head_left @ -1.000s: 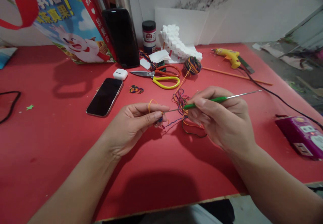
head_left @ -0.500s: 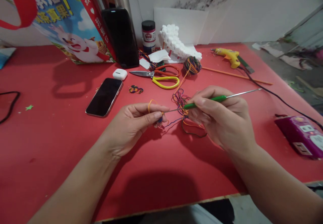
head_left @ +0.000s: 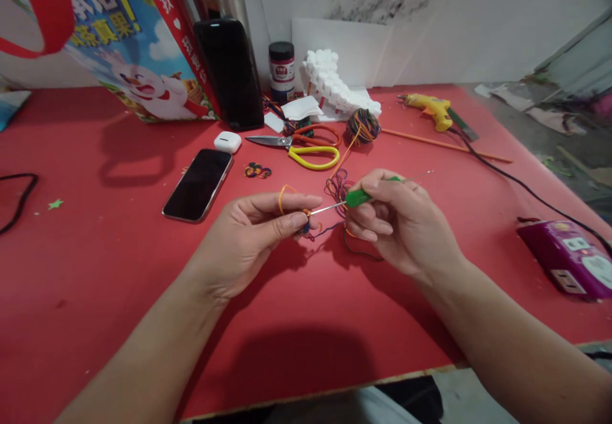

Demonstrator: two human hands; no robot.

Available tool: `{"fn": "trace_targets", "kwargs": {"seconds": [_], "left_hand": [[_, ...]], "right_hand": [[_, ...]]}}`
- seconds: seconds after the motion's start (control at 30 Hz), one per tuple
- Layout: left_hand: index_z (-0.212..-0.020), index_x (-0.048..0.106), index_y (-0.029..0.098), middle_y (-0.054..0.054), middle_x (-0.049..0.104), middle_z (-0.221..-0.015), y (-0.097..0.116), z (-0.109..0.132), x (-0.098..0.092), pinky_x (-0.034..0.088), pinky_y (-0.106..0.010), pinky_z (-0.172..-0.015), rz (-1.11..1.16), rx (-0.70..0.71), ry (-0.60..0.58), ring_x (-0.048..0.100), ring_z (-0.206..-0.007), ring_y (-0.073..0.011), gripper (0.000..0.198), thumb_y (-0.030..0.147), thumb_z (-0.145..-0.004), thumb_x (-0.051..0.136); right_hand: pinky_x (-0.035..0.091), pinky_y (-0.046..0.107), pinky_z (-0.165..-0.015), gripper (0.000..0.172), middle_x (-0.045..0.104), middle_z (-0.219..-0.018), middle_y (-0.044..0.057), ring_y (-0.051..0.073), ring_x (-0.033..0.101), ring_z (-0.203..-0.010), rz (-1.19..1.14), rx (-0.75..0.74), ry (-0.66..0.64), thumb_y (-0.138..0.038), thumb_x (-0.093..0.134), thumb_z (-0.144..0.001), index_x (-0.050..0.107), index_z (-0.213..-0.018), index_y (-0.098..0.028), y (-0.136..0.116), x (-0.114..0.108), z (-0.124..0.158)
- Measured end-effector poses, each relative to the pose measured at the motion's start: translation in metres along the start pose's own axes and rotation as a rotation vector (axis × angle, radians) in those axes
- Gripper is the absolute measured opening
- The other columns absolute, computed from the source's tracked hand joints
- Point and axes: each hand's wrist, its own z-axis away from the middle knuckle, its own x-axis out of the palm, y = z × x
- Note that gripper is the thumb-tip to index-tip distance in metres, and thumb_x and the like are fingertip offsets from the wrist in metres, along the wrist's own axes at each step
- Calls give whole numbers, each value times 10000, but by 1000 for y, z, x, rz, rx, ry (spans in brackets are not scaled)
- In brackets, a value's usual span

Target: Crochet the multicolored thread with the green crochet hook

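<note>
Green hook (head_left: 357, 197), right hand (head_left: 404, 223) pinching; left (head_left: 251, 236) pinching yarn (head_left: 306, 226)

On the red table (head_left: 119, 271), the left hand (head_left: 251, 233) pinches a small multicoloured yarn piece (head_left: 306, 222) between thumb and fingers, an orange strand looped over its index finger. The right hand (head_left: 399, 220) grips a green-handled hook (head_left: 357, 196), its metal tip at the piece. Just beyond lies a loose yarn tangle (head_left: 337, 185); farther back are scissors (head_left: 287, 141) and, to their right, a yarn ball (head_left: 363, 125). A phone (head_left: 198, 185) lies left, a purple power strip (head_left: 568, 259) right, and a yellow glue gun (head_left: 433, 109) far right.
</note>
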Motion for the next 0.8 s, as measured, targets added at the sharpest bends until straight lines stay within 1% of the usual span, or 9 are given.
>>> {"fn": "trace_targets", "kwargs": {"seconds": [0.1,0.17,0.3,0.37,0.43,0.53,0.63,0.7,0.8], "left_hand": [[-894,895,219,-32,790,-737,-1,2,0,597,-218,-693,5,7,-12,695,-656,-112,186,200,-715,945],[-911,894,228,-32,788,-737,-2,3,0,600,-243,-686,-14,8,-12,695,-650,-124,208,208,-711,950],[-956,890,258,-33,825,-875,-6,3,1,612,-250,-774,-78,40,32,748,-788,-147,282,194,-692,965],[-972,889,265,-31,831,-900,-8,3,3,621,-261,-793,-91,59,25,757,-817,-157,299,186,-694,962],[-973,888,265,-30,835,-911,-8,3,5,627,-264,-796,-82,78,9,760,-833,-163,314,166,-684,963],[-969,888,263,-27,838,-910,-8,4,8,623,-249,-787,-72,92,14,760,-832,-157,324,139,-678,958],[-1002,886,264,-22,830,-868,-6,5,9,608,-234,-720,-108,99,50,742,-756,-144,348,145,-682,954],[-1035,882,271,-23,833,-890,-5,5,8,595,-228,-662,-128,108,63,729,-720,-141,372,165,-686,955],[-1052,878,279,-25,839,-928,-5,5,7,596,-221,-644,-128,118,60,733,-730,-143,381,179,-693,957]], "right_hand": [[389,177,-415,246,583,-534,-59,28,296,-397,-33,41,-39,-270,801,-825,640,-659,-186,4,1,-1],[410,179,-418,211,618,-559,-52,30,319,-398,-42,51,-69,-290,812,-821,669,-704,-187,7,1,0],[441,212,-411,157,658,-563,-43,48,353,-383,5,16,-134,-316,839,-801,738,-816,-197,14,0,3],[441,219,-412,135,624,-536,-52,71,414,-400,107,-42,-162,-310,840,-827,767,-861,-201,15,0,6],[463,232,-449,86,661,-589,-33,95,502,-461,258,-143,-191,-268,834,-855,799,-908,-209,15,-1,8],[555,296,-628,111,792,-858,40,140,653,-664,464,-343,-233,-202,822,-869,842,-970,-243,14,-1,10],[574,352,-736,139,782,-890,51,189,697,-791,562,-456,-221,-219,801,-898,861,-1005,-285,14,-3,10],[561,345,-687,133,756,-859,44,183,677,-745,558,-430,-196,-262,771,-939,861,-1030,-296,16,-5,10],[540,304,-641,133,768,-889,29,143,654,-686,427,-327,-189,-286,745,-977,851,-1056,-299,20,-8,9]]}}
